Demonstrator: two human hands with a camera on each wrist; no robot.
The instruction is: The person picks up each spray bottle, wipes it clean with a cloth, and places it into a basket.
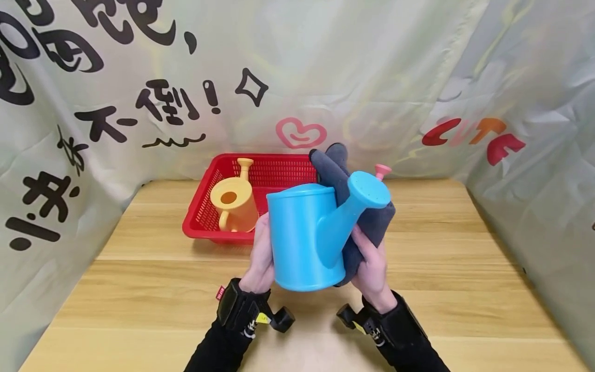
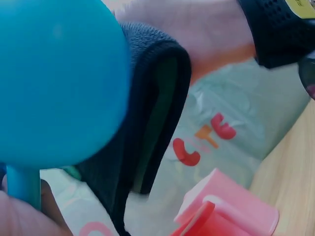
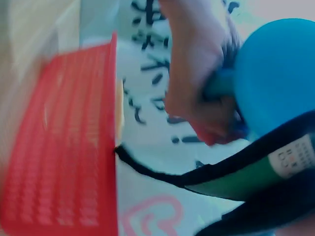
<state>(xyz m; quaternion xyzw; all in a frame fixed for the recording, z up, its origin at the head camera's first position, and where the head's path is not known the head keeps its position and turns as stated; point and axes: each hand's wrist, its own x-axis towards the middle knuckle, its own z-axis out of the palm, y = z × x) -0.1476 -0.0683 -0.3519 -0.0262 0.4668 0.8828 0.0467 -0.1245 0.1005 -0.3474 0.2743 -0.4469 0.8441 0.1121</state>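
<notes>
A blue watering can [image 1: 302, 237] is held up over the table, its sprinkler head tilted toward the upper right. My left hand [image 1: 260, 258] grips it from the left; the left wrist view shows those fingers curled round the handle [image 2: 27, 189]. On the other side, my right hand [image 1: 372, 266] holds a folded dark grey cloth [image 1: 376, 222] against the can, behind the spout. The cloth's loose end sticks up past the can, and its green inner side with a white label [image 3: 294, 156] shows in the right wrist view. Some right fingers are hidden by cloth and can.
Behind the hands, a red perforated basket [image 1: 197, 209] stands on the wooden table [image 1: 153, 289]. Inside its left part sits a yellow watering can [image 1: 244, 214]. A pink watering can [image 2: 236, 201] is mostly hidden behind the cloth in the head view. Printed fabric [image 1: 395, 77] encloses the table's back and sides.
</notes>
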